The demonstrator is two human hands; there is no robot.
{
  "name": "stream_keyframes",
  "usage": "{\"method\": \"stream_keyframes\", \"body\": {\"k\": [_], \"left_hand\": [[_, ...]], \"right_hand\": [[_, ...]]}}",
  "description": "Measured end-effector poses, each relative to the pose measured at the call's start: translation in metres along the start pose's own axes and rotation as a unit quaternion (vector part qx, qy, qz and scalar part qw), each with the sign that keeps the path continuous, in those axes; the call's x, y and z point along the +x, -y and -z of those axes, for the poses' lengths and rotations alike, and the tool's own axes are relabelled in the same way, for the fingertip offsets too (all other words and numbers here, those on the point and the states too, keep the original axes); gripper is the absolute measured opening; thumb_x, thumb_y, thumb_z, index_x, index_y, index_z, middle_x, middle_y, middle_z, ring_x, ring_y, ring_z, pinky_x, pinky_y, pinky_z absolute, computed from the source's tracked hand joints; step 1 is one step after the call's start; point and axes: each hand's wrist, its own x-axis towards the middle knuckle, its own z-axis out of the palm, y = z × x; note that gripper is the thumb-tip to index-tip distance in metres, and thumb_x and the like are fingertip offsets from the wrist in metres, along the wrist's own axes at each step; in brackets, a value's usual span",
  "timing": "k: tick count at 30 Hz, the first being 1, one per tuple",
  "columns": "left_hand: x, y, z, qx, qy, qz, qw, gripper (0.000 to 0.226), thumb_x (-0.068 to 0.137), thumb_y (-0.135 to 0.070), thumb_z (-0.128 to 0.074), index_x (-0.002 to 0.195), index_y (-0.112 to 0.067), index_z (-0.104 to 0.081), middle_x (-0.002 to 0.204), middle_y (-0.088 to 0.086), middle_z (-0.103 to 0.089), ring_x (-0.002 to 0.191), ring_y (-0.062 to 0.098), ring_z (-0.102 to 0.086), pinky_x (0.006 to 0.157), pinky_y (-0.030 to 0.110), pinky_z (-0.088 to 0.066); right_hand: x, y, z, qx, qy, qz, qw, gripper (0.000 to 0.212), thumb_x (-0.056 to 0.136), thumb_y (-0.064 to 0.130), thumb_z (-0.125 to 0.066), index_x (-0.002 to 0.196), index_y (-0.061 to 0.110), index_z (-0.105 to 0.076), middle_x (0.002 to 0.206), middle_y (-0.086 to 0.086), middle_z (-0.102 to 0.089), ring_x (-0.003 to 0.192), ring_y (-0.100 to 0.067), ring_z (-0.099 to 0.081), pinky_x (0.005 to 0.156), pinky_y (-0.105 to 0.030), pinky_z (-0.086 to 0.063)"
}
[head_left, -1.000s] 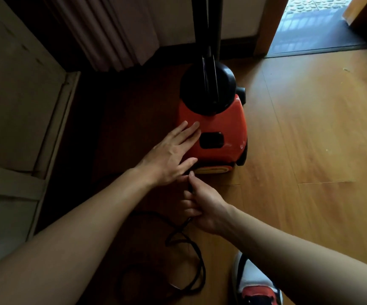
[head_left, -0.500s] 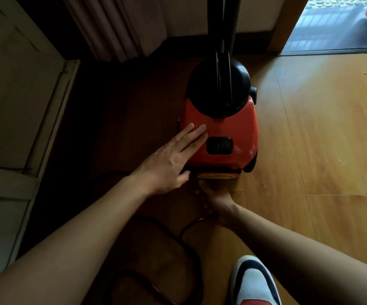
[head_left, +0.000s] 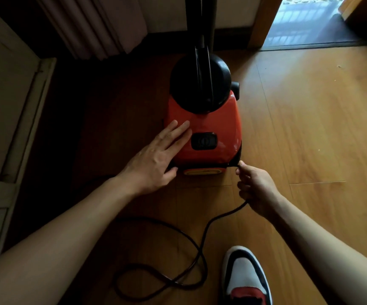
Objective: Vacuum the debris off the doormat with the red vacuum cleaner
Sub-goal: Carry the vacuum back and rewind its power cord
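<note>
The black wand (head_left: 201, 23) of the red vacuum cleaner (head_left: 202, 119) runs out of the top of the frame, and the far-right doorway (head_left: 305, 25) shows only a dark strip that cannot be made out as a doormat. The cleaner stands on the wooden floor (head_left: 310, 128) at centre. The left hand (head_left: 154, 161) lies flat on the near left of its red body, fingers straight and grip apart, just left of the black switch (head_left: 204, 140). The right hand (head_left: 257, 188), at the near right corner, has its grip clamped on the black cord (head_left: 202, 245), fingers curled around it. The cord loops across the near floor beside a shoe (head_left: 244, 271), which the bottom edge cuts off.
</note>
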Motion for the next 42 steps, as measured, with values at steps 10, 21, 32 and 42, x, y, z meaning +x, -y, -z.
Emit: {"method": "stream_keyframes", "body": {"k": [10,21,32,42], "left_hand": [[0.000,-0.011,0.001,-0.002,0.005,0.025,1.000,0.091,0.090,-0.018,-0.064,0.159,-0.025,-0.005,0.165,-0.015,0.009,0.151,0.006,0.016,0.120,0.035,-0.013],[0.001,-0.014,0.008,-0.024,-0.002,0.058,0.998,0.070,0.099,-0.026,-0.051,0.158,-0.030,-0.014,0.165,-0.020,0.003,0.150,0.002,0.009,0.114,0.040,-0.016],[-0.002,-0.005,-0.002,0.002,-0.005,0.030,1.000,0.098,0.087,-0.036,-0.070,0.158,-0.030,-0.003,0.165,-0.017,0.008,0.151,0.006,0.013,0.115,0.036,-0.007],[-0.001,0.003,-0.011,0.008,-0.044,0.020,0.999,0.103,0.080,-0.014,-0.076,0.158,-0.028,-0.010,0.166,-0.012,-0.002,0.153,0.010,0.003,0.120,0.053,-0.020]], "right_hand": [[-0.049,0.022,-0.016,-0.162,0.044,0.149,0.975,0.041,0.107,0.032,-0.046,0.075,0.010,-0.059,0.052,0.007,-0.037,0.046,-0.010,-0.030,0.043,-0.025,-0.023],[-0.061,0.003,-0.090,-0.349,0.103,0.303,0.881,0.033,0.105,0.017,-0.046,0.088,0.006,-0.072,0.073,0.004,-0.064,0.065,-0.005,-0.057,0.059,-0.023,-0.040],[-0.023,-0.041,-0.114,-0.151,0.177,0.120,0.965,0.035,0.109,0.030,-0.044,0.092,0.004,-0.062,0.063,0.001,-0.058,0.047,-0.010,-0.048,0.044,-0.021,-0.035],[0.010,-0.058,-0.110,-0.099,0.111,0.055,0.987,0.038,0.105,0.033,-0.053,0.083,0.004,-0.063,0.055,-0.003,-0.047,0.036,-0.010,-0.039,0.038,-0.022,-0.031]]}}
